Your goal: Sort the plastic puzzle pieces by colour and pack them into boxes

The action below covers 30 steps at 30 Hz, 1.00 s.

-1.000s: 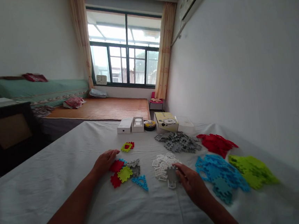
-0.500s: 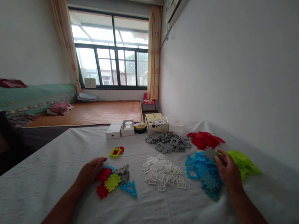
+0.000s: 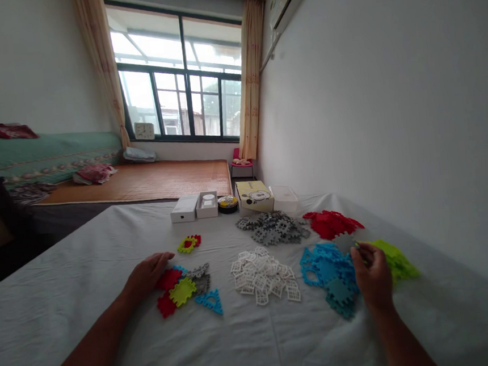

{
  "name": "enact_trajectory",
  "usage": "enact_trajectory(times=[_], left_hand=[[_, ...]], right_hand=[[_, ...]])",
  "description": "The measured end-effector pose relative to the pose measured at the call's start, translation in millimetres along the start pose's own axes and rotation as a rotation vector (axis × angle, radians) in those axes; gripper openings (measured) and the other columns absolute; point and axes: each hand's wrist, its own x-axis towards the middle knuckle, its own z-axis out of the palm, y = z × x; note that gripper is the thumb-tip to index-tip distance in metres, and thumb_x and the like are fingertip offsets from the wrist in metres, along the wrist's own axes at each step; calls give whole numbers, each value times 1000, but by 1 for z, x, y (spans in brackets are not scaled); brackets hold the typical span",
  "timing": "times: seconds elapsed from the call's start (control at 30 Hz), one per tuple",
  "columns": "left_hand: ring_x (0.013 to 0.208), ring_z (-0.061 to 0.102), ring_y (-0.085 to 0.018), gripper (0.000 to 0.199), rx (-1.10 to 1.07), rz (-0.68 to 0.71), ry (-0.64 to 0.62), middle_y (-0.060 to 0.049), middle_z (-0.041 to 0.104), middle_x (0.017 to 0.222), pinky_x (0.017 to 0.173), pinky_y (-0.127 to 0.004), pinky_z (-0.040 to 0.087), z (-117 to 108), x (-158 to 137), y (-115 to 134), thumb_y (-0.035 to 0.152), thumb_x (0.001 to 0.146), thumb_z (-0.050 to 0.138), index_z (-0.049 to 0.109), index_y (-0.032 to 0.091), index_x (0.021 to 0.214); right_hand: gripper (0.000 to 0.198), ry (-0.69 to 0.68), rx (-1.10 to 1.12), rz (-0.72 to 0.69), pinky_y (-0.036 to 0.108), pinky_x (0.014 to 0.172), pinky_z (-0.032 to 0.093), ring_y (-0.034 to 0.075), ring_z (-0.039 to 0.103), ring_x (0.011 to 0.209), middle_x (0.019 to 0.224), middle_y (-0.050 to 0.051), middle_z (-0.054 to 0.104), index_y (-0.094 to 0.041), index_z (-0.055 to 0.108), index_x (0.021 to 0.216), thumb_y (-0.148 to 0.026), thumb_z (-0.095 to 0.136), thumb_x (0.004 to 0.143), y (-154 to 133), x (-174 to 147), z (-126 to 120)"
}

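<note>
head | right hand [image 3: 374, 277] curled (knuckles up) | lime pile [image 3: 393, 258]

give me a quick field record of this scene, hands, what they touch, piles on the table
left hand: flat on the table, fingertips at the joined coloured pieces
right hand: between the blue pile and the lime pile, fingers pinched at the lime pile's edge; held piece cannot be made out
other piles: white, grey, red
small assembly: yellow and red
far edge: boxes
surface: white cloth
</note>
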Motion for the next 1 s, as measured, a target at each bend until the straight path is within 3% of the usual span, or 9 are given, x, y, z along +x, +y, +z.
enact_trajectory(times=[0.2,0.3,0.37,0.5,0.6,0.7,0.8,0.9,1.0], left_hand=[[100,64,-22,56,9,25,-17,-5,72,105,89,-27,47,1,-1,0,56,85,30,71,21,99],[99,65,-22,55,19,38,-3,-4,72,106,89,-27,47,4,-1,-5,55,86,30,70,21,101],[98,65,-22,54,17,44,2,-4,72,105,89,-28,47,4,-1,-7,54,87,30,70,20,101],[97,65,-23,53,12,36,6,-6,72,103,88,-29,48,3,-3,-4,52,87,30,71,20,98],[97,65,-22,53,14,34,6,-7,72,103,88,-29,47,1,-6,1,50,88,29,70,19,99],[97,64,-22,51,19,36,4,-7,72,102,88,-29,46,1,-7,5,47,90,28,70,19,99],[95,64,-21,48,26,58,9,-7,72,100,87,-29,46,2,-8,5,45,91,29,70,19,98],[94,64,-20,46,31,77,15,-6,72,98,86,-28,46,4,-8,3,43,92,30,70,20,97],[95,64,-19,44,32,75,22,-5,72,98,86,-26,45,6,-8,0,42,92,30,69,21,97]], right_hand=[[37,-328,-68,-204,34,75,52,20,65,81,93,8,68,-20,57,103,-48,56,79,-54,0,28],[31,-471,-98,-331,32,73,51,18,65,76,92,6,68,-20,59,102,-42,54,80,-77,17,69],[27,-529,-157,-332,30,70,51,17,65,71,89,5,68,-19,60,98,-37,54,79,-81,30,102],[20,-546,-279,-271,34,73,50,21,64,76,83,8,68,-17,62,89,-27,55,73,-77,49,156],[27,-480,-284,-293,41,87,45,25,61,96,100,16,65,-13,60,100,-24,49,78,-85,45,176],[29,-559,-231,-372,37,88,44,21,61,92,106,13,64,-15,59,106,-23,44,82,-109,8,188],[26,-927,-115,-550,29,79,48,15,62,76,102,6,67,-19,62,105,-24,49,83,-140,-60,197],[33,-1231,-89,-783,32,89,45,19,59,101,114,7,65,-21,59,116,-27,53,84,-164,-124,203],[41,-1289,-243,-845,35,95,41,24,50,116,122,9,62,-21,56,123,-31,57,83,-173,-158,212]])
